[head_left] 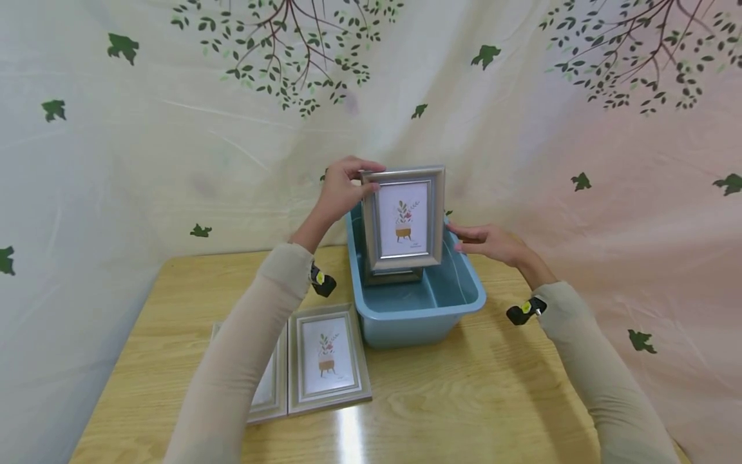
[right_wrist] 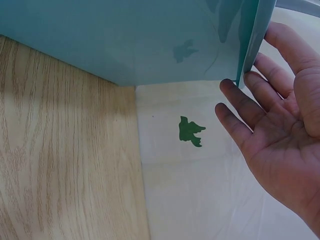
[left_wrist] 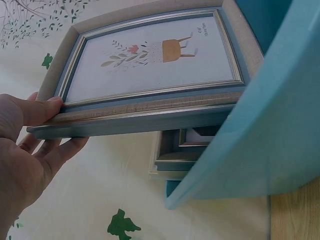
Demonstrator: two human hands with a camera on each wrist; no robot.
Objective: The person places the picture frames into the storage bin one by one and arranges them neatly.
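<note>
My left hand (head_left: 341,188) pinches a silvery picture frame (head_left: 404,263) by its upper left corner, thumb on the front and fingers behind. This frame stands nearly upright over the blue plastic bin (head_left: 414,330), its print of a potted plant facing me. Behind it, a second picture frame (head_left: 393,278) is inside the bin, mostly hidden. My right hand (head_left: 491,243) is at the bin's right side. In the right wrist view, the fingers of that hand (right_wrist: 280,115) are extended and touch the bin's rim (right_wrist: 254,42).
Left of the bin, two more picture frames lie flat side by side on the wooden table: one (head_left: 327,357) in full sight, the other (head_left: 271,386) partly covered by my left sleeve. A pale cloth (head_left: 261,180) with leaf prints hangs behind the table.
</note>
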